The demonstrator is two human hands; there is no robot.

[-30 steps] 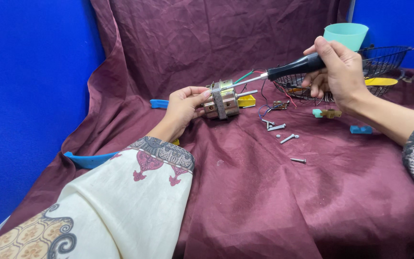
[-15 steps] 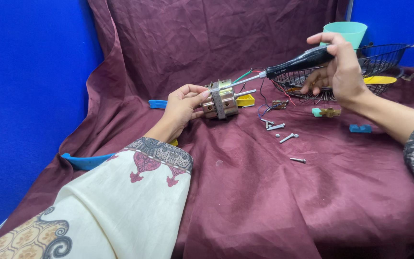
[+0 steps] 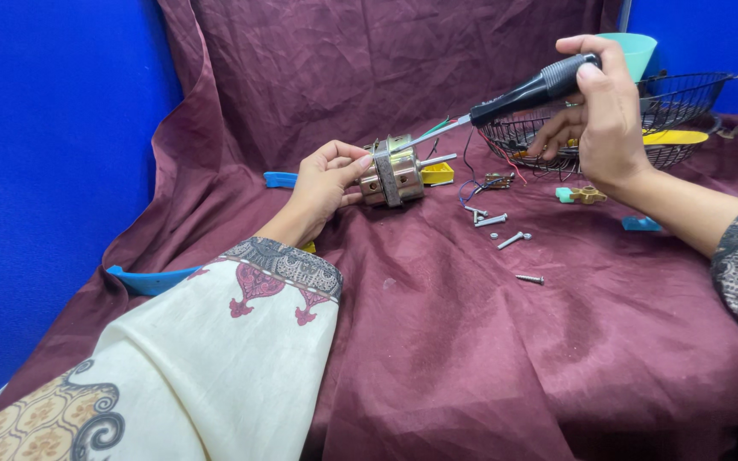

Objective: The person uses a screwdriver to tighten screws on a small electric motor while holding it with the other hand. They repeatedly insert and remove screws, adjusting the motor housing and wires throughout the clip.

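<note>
From my head camera: the wire basket (image 3: 681, 107) sits at two o'clock on the maroon cloth (image 3: 471, 341). Inside it lies something flat and yellow (image 3: 675, 137); what else it holds I cannot tell through the mesh. A teal cup (image 3: 634, 51) stands just behind the basket, its inside hidden from me.

Counting: one motor (image 3: 392, 173), one screwdriver (image 3: 518, 92), and four loose screws that I can make out — two (image 3: 482, 217) near the motor's shaft at its four o'clock, one (image 3: 512, 240) a little lower, and one (image 3: 530, 278) lowest of all.

My left hand (image 3: 322, 183) is wrapped around the motor's back end, fingers closed on it, holding it on its side near the middle of the cloth with the shaft pointing to three o'clock. My right hand (image 3: 604, 107) grips the screwdriver's black handle, raised in front of the basket; its tip touches the top of the motor.

Around: a yellow block (image 3: 437, 173) just behind the motor, a tangle of thin wires (image 3: 493, 175) at its three o'clock, a small brass piece (image 3: 587, 195), a blue bit (image 3: 640, 224), and a blue strip (image 3: 151, 280) at eight o'clock. My right hand hides part of the basket.
</note>
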